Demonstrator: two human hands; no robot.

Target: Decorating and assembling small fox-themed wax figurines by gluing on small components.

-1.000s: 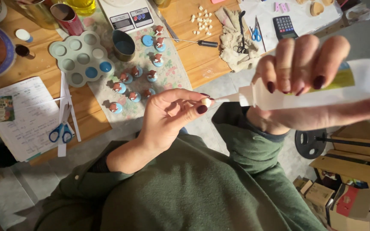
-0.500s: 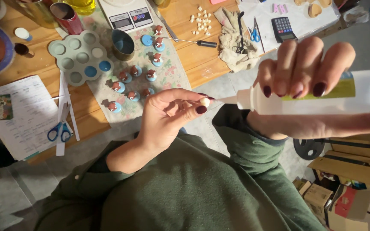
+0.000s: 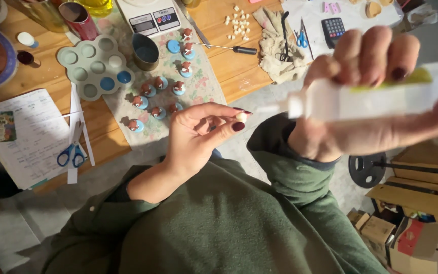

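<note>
**Glue nozzle held to a small cream piece above the lap**

The left hand (image 3: pixel 198 134) is closed narrow, thumb and forefinger pinching a tiny cream-white rounded bead (image 3: pixel 241 117) at the fingertips, with its bare side turned toward three o'clock. The right hand (image 3: pixel 366 109) is wrapped around a white, soft plastic squeeze bottle with a yellow-green label (image 3: pixel 381 96), laid nearly level so its thin nozzle points toward nine o'clock, just beside the bead; whether the tip touches it cannot be told. Both are held up close to the camera, over the green-sweatered lap, likely to keep the small piece in clear sight.

At twelve o'clock lies the wooden bench (image 3: pixel 229 61). On a pale flowered cloth (image 3: pixel 198 86) stand about eleven little brown figures on round blue bases (image 3: pixel 178 87), spaced apart in loose rows, perhaps to dry. At ten o'clock sits one pale green paint palette with round wells (image 3: pixel 95 68), seven of them, two holding blue. One pair of blue-handled scissors (image 3: pixel 71 152) rests on printed sheets at nine o'clock. A scatter of small cream pieces (image 3: pixel 239 23), too many to count surely, lies at twelve.
</note>
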